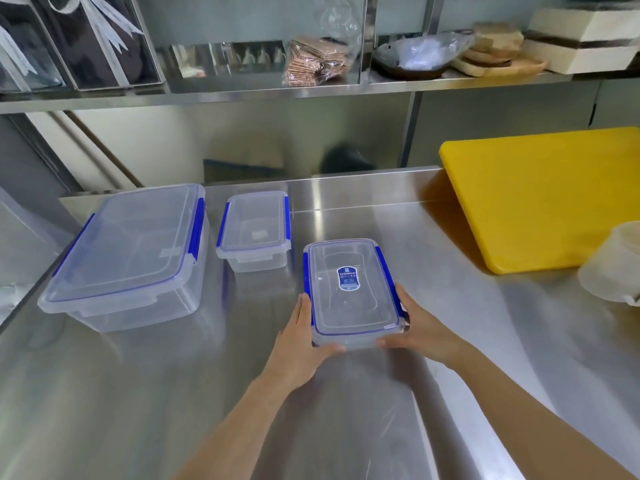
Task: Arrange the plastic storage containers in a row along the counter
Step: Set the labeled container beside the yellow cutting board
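Three clear plastic containers with blue-clipped lids are sitting on the steel counter (pixel 346 410). The large container (pixel 128 258) is lying at the left of the frame, and the small container (pixel 254 230) is resting just right of it, near the centre. The labelled container (pixel 351 292) is sitting lower, right of centre, out of line with both.

1. The three boxes, the large box (pixel 131 258) at left, the small box (pixel 255 230) in the middle and the near box (pixel 349 292), are clear with blue clips.
2. The near box bears a blue label (pixel 347 278).
3. The board (pixel 543 195) at right is plain yellow.
4. The surface (pixel 207 393) is shiny grey steel.
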`<state>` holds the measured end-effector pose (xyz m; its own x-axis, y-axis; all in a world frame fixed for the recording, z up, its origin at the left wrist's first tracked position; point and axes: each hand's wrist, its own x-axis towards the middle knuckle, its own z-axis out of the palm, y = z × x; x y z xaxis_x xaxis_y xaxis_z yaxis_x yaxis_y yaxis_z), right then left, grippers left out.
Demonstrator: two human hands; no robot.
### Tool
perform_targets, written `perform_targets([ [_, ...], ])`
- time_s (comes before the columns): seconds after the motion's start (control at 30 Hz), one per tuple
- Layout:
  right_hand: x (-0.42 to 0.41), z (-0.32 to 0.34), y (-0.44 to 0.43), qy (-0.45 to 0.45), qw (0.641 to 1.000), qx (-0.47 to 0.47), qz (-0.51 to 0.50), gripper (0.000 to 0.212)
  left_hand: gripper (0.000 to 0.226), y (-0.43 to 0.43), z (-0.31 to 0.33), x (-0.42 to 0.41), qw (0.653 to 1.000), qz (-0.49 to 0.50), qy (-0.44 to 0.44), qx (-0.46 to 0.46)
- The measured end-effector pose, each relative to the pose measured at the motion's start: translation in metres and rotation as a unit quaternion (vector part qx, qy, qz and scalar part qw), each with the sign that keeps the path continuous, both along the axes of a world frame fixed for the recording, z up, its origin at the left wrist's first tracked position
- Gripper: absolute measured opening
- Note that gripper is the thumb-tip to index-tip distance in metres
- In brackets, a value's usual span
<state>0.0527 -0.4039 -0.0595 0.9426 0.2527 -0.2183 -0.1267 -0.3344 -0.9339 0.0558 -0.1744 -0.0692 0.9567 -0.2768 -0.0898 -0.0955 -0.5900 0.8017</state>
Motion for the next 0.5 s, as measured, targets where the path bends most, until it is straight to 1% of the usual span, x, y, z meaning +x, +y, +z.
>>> perform_targets([
  [0.07,0.017,0.001,0.001,-0.02,1.0,-0.014,-0.013,0.082,0.086,-0.009,0.003,0.015,0.996,0.049,-0.042,0.059],
  [0.17,0.046,-0.002,0.003,-0.054,0.997,-0.036,-0.037,0.073,0.057,-0.022,0.011,0.039,0.983,0.11,-0.083,0.119],
  [0.23,0.067,-0.004,0.004,-0.07,0.995,-0.046,-0.061,0.068,0.043,-0.029,0.014,0.055,0.969,0.117,-0.122,0.179],
  [0.27,0.078,-0.005,0.004,-0.077,0.993,-0.048,-0.072,0.065,0.041,-0.032,0.015,0.064,0.963,0.109,-0.138,0.204],
  [0.37,0.109,-0.008,0.004,-0.09,0.988,-0.086,-0.09,0.064,0.047,-0.037,0.015,0.09,0.956,0.094,-0.15,0.235],
  [0.43,0.125,-0.008,0.005,-0.102,0.986,-0.095,-0.093,0.063,0.063,-0.037,0.012,0.106,0.961,0.069,-0.128,0.234],
  [0.5,0.146,-0.008,0.004,-0.11,0.985,-0.097,-0.09,0.063,0.08,-0.038,0.004,0.125,0.966,0.043,-0.08,0.241],
])
